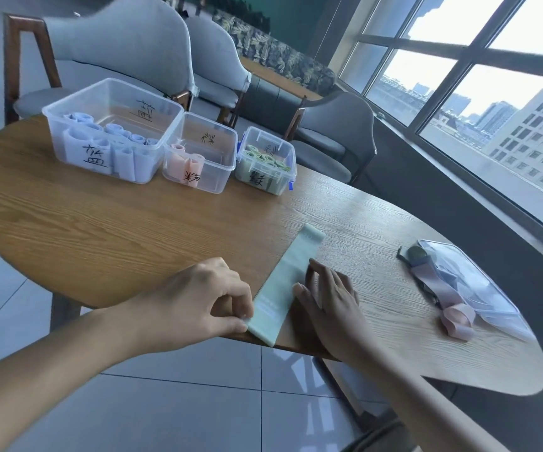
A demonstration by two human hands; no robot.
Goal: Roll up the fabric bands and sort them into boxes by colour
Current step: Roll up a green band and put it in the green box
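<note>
The green band (pixel 284 282) lies flat on the worktop (pixel 116 230), long axis from 7 to 1 o'clock. Left hand (pixel 204 298) fingers pinch its near end at the edge, where rolling should start. Right hand (pixel 328 291) fingers rest extended along its 3 o'clock side.

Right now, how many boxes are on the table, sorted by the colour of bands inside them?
Box with blue bands: 1
Box with pink bands: 1
Box with green bands: 1
Total: 3 boxes
</note>
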